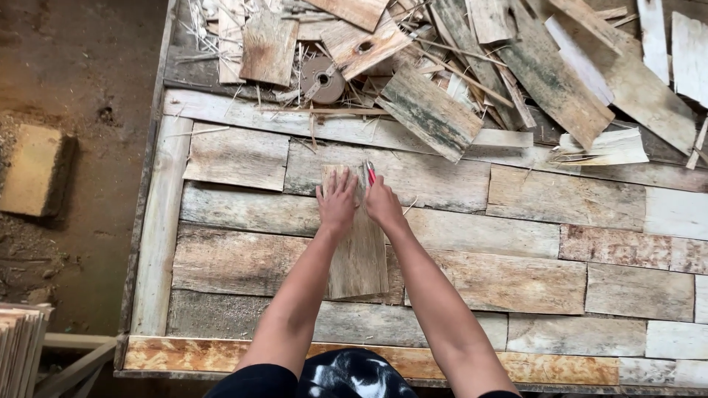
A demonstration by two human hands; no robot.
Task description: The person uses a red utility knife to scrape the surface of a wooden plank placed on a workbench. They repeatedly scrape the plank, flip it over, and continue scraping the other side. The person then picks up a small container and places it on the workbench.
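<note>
A narrow strip of thin wood veneer [359, 258] lies lengthwise on a bed of pieced-together veneer sheets [236, 262]. My left hand [337, 200] presses flat on the strip's far end, fingers spread. My right hand [383, 200] is beside it at the strip's top right corner, closed around a small red-handled cutter [371, 172] whose tip points away from me. Both forearms reach out over the strip.
A heap of loose veneer scraps and splinters [472, 66] covers the far side of the table, with a roll of tape [322, 79] among them. The table's left edge [144, 221] borders a dirt floor with a block [33, 171]. Stacked sheets [21, 346] stand at lower left.
</note>
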